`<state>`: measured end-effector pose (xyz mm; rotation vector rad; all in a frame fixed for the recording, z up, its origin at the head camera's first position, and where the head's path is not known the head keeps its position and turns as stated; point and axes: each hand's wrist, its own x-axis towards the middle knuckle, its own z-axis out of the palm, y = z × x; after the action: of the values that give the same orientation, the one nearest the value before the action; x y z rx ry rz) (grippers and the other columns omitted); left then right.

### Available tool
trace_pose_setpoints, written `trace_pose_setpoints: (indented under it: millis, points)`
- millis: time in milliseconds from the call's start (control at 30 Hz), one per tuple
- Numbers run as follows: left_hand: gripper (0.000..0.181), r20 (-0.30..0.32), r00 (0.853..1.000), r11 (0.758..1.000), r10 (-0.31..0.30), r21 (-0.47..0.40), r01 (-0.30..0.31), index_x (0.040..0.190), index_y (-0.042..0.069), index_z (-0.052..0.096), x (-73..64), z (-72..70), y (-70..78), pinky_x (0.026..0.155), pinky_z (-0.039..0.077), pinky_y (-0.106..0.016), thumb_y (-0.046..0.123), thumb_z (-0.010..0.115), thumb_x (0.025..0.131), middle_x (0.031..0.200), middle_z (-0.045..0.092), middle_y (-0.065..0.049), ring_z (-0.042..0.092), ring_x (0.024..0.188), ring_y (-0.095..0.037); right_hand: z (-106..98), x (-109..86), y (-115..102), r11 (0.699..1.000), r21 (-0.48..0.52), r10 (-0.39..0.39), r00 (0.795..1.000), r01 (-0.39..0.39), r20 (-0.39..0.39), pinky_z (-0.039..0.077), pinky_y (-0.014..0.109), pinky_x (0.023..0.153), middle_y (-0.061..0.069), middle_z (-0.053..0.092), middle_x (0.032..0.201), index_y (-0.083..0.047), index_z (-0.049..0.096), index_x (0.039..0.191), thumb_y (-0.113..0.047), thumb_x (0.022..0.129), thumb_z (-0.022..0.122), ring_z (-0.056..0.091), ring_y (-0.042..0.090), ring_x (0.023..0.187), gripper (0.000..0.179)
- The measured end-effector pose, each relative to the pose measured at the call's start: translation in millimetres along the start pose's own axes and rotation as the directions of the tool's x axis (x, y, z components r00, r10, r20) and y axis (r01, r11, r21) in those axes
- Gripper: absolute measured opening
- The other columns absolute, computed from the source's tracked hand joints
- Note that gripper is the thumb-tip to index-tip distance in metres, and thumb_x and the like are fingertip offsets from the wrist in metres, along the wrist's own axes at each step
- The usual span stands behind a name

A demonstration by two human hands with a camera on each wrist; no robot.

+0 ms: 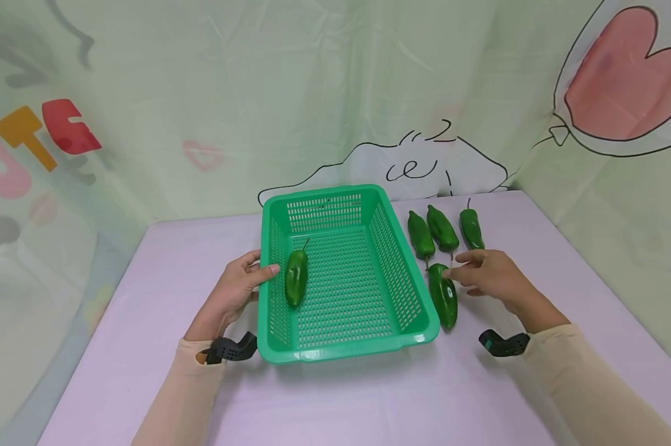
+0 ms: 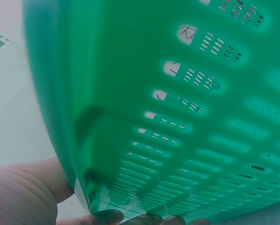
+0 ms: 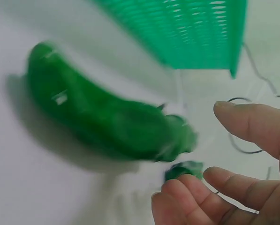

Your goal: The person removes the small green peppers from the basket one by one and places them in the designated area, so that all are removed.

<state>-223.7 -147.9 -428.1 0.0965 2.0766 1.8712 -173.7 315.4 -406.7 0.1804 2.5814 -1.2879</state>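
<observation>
A green plastic basket (image 1: 341, 356) with slotted walls stands mid-table in the head view. My left hand (image 1: 239, 286) grips its left rim, thumb over the edge and fingers outside; the left wrist view shows the fingers along the basket's outer wall (image 2: 125, 56). Inside, near the left wall, lies one green pepper (image 1: 296, 279). To the right of the basket, my right hand (image 1: 488, 279) hovers at the upper end of another green pepper (image 1: 443, 300) on the table. In the right wrist view its thumb and fingers (image 3: 245, 122) are spread, with that pepper (image 3: 97, 112) beyond the fingertips.
Behind the right hand lie more green peppers: one by the basket's wall (image 1: 421, 235), one beside it (image 1: 442, 228), and one farther right (image 1: 471, 226). A pale cloth (image 1: 363, 409) covers the table. A printed curtain (image 1: 229, 93) hangs along the back and sides.
</observation>
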Motion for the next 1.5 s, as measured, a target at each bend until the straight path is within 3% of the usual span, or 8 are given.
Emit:
trace_pose_setpoints:
  millis: [267, 533, 700, 1000, 1267, 1500]
  points:
    - [0.065, -0.003, 1.000, 1.000, 0.000, 0.004, 0.000, 0.159, 0.002, 0.037, 1.1, -0.5, -1.8, 0.087, 0.062, -0.042, 0.019, 0.067, 0.103, 0.142, 0.060, -0.028, 0.074, 0.100, -0.020, -4, -2.9, -35, 0.999, 0.020, -0.031, 0.999, 0.031, -0.035, 0.063, 0.037, 0.088, 0.030, 0.057, 0.138, 0.009, 0.044, 0.150, -0.040, 0.104, 0.064, 0.063, 0.040, 0.118, 0.071]
    - [0.064, -0.014, 1.000, 1.000, -0.008, -0.003, 0.008, 0.158, 0.004, 0.040, 3.1, -0.3, -1.6, 0.086, 0.063, -0.043, 0.018, 0.068, 0.103, 0.141, 0.061, -0.027, 0.074, 0.103, -0.024, 4, 7.4, -87, 0.987, 0.133, -0.088, 0.996, 0.091, -0.028, 0.062, 0.033, 0.088, 0.022, 0.056, 0.139, 0.002, 0.046, 0.152, -0.036, 0.103, 0.066, 0.064, 0.028, 0.111, 0.066]
    - [0.064, -0.008, 1.000, 1.000, -0.002, -0.007, 0.002, 0.158, 0.003, 0.040, 3.4, -0.1, -1.0, 0.087, 0.062, -0.041, 0.018, 0.068, 0.103, 0.141, 0.060, -0.029, 0.074, 0.101, -0.021, 17, 16.0, -114, 0.977, 0.184, -0.111, 0.994, 0.107, 0.014, 0.060, 0.042, 0.096, 0.022, 0.054, 0.144, 0.000, 0.044, 0.154, -0.032, 0.103, 0.066, 0.062, 0.035, 0.119, 0.064]
    - [0.064, -0.006, 1.000, 1.000, -0.004, -0.017, 0.004, 0.158, 0.001, 0.039, 2.9, -0.5, -1.0, 0.085, 0.063, -0.040, 0.017, 0.067, 0.103, 0.143, 0.059, -0.030, 0.073, 0.097, -0.017, 46, 37.1, -139, 0.963, 0.258, -0.109, 0.988, 0.078, 0.109, 0.055, 0.048, 0.104, 0.022, 0.051, 0.151, 0.000, 0.044, 0.155, -0.028, 0.102, 0.068, 0.058, 0.042, 0.131, 0.064]
    - [0.062, -0.011, 1.000, 1.000, -0.011, -0.026, 0.011, 0.157, 0.005, 0.041, 1.9, -0.6, 0.2, 0.084, 0.064, -0.042, 0.017, 0.068, 0.103, 0.141, 0.061, -0.027, 0.074, 0.099, -0.022, 73, 53.5, -160, 0.944, 0.326, -0.122, 0.975, 0.057, 0.183, 0.057, 0.047, 0.102, 0.020, 0.049, 0.153, 0.001, 0.042, 0.154, -0.023, 0.102, 0.068, 0.059, 0.040, 0.128, 0.063]
    - [0.063, -0.010, 1.000, 1.000, -0.010, -0.017, 0.010, 0.158, 0.004, 0.041, 2.5, -1.2, 0.0, 0.086, 0.063, -0.043, 0.017, 0.069, 0.103, 0.142, 0.061, -0.027, 0.072, 0.108, -0.028, 91, 64.2, -170, 0.937, 0.350, -0.093, 0.975, 0.017, 0.203, 0.057, 0.047, 0.100, 0.019, 0.054, 0.147, 0.001, 0.046, 0.151, -0.022, 0.101, 0.070, 0.062, 0.038, 0.123, 0.060]
